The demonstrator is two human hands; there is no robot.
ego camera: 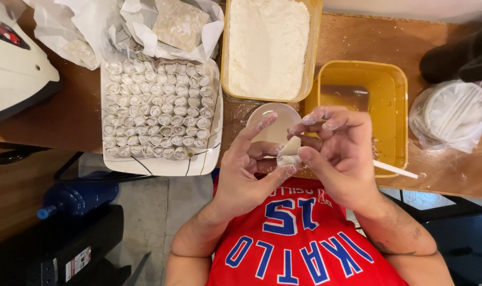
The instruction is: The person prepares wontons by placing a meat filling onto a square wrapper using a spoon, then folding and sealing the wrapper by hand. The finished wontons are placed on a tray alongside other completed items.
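Floured fingers [283, 151] of both hands pinching a small white dumpling wrapper [289, 153] between them, left hand [241, 175] cupping from below with thumb and forefinger tips closed on its edge, right hand [336, 153] pressing from the other side, remaining fingers spread loosely above. Held in the air, close to the chest, just in front of the small white dish [275, 122]. Best done with even pressure along the seam, no gaps, filling kept inside. Beyond the fingers, a yellow tub of water [394, 122] on the worktop [352, 42]; farther back, a tub of flour [267, 45]; off toward the left hand's side, a white tray [161, 165] packed with rows of finished rolled dumplings [156, 108].
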